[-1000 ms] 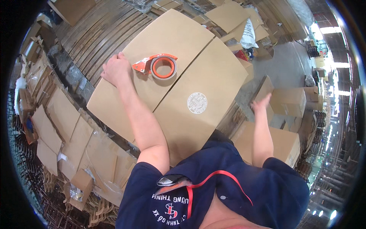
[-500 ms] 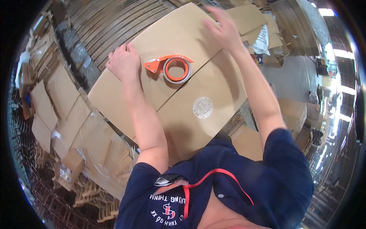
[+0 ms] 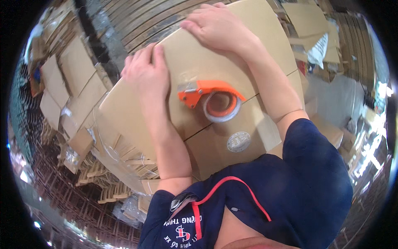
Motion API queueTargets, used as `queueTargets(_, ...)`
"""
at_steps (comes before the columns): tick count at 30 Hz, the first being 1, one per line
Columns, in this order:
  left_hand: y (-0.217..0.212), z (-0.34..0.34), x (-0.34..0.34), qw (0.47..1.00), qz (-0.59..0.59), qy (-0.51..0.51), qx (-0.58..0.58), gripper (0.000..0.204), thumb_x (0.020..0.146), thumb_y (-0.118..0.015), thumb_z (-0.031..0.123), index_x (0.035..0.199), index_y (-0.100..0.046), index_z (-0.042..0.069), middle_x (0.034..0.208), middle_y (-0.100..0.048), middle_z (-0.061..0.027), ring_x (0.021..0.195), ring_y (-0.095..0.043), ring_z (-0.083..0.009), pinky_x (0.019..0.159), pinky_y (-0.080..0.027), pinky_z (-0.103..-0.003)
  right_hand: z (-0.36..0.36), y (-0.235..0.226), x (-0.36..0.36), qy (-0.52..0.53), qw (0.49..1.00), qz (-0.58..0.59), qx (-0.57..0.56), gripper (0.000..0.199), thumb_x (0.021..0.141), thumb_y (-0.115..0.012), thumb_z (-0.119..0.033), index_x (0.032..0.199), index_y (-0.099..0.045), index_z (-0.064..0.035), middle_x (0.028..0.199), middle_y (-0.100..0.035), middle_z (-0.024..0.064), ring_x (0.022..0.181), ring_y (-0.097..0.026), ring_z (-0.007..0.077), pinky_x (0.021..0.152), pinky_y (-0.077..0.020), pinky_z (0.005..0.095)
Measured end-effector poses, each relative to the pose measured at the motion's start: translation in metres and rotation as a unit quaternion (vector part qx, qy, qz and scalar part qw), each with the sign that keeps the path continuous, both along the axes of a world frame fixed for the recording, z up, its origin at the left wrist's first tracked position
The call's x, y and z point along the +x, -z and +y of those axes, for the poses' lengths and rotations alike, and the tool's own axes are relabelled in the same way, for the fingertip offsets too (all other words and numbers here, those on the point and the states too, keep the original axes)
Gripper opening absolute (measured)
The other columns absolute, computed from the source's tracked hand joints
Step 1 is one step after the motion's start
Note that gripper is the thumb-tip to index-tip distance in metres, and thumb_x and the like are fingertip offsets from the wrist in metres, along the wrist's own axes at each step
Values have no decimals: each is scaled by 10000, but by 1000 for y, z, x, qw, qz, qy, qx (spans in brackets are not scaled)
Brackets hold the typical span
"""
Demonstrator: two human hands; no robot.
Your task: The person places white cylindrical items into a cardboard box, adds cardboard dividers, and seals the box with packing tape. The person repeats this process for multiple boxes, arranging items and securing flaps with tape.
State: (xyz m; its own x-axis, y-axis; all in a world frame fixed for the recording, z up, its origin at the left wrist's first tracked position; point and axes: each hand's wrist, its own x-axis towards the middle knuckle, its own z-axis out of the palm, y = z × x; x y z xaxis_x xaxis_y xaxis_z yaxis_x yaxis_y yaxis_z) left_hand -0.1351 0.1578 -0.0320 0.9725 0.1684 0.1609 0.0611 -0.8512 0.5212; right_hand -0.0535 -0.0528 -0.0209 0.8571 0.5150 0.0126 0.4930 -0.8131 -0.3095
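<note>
A large brown cardboard box [image 3: 195, 54] fills the space in front of me, its top flaps meeting at a seam. My left hand [image 3: 146, 74] is closed over the far-left edge, thumb on the top. Farther right along that same edge, my right hand [image 3: 215, 28] curls its fingers over the rim; the fingertips of both hands are hidden. An orange tape dispenser [image 3: 199, 89] with a roll of tape lies on the box top between my forearms, touched by neither hand. Nearer my body, a round white printed mark [image 3: 239, 142] shows on the cardboard.
Wooden slats [image 3: 137, 18] lie beyond the box. Flattened cardboard sheets [image 3: 76, 66] and stacked wooden pieces [image 3: 99, 170] spread at the left. At the far right are more cardboard pieces [image 3: 306, 18] and a white plastic bag [image 3: 318, 50].
My right hand, raised over the right side before, has come left onto the box's far edge. The box has shifted and tilted, and the tape dispenser appears closer and farther right.
</note>
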Motion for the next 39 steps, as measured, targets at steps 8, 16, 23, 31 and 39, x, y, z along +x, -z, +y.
queueTargets(8,-9,4,7,997,0,64,-40,240,985,-679,233,1150,-791,100,1039,-777,-61,947,-654,-258,918,-474,-376,-12,-14,5,-4,998,35,54,370,1067,-501,-329,1050,-755,-60,1058,-740,131,1125,-642,317,1016,-462,464)
queueTargets(16,-9,17,1,994,-4,108,-32,264,944,-695,207,1158,-774,74,1097,-772,-68,1000,-661,-255,944,-464,-381,-7,-18,-4,-20,999,14,31,317,1047,-538,-289,1048,-742,-47,1058,-735,116,1082,-660,286,956,-478,451)
queueTargets(23,-6,23,4,995,-6,79,-60,249,921,-693,217,1112,-788,90,1068,-777,-52,1036,-668,-246,960,-462,-396,0,-4,1,11,994,41,105,339,1047,-577,-336,1093,-754,-51,1070,-743,112,1095,-656,293,1029,-477,429)
queueTargets(31,7,30,7,994,-67,57,-70,235,926,-627,213,1019,-816,110,1018,-791,-46,986,-675,-261,911,-480,-417,-32,-85,-77,-80,923,338,165,491,808,-878,-277,1203,-691,-53,1174,-682,95,1197,-601,239,1055,-463,393)
queueTargets(39,-21,16,-2,849,-12,156,-506,495,997,-644,446,1338,-702,92,1258,-743,-84,1191,-649,-222,1057,-445,-401,-9,-65,-102,214,773,372,468,163,846,-643,47,975,-570,-21,1054,-700,107,1005,-704,192,885,-598,350)
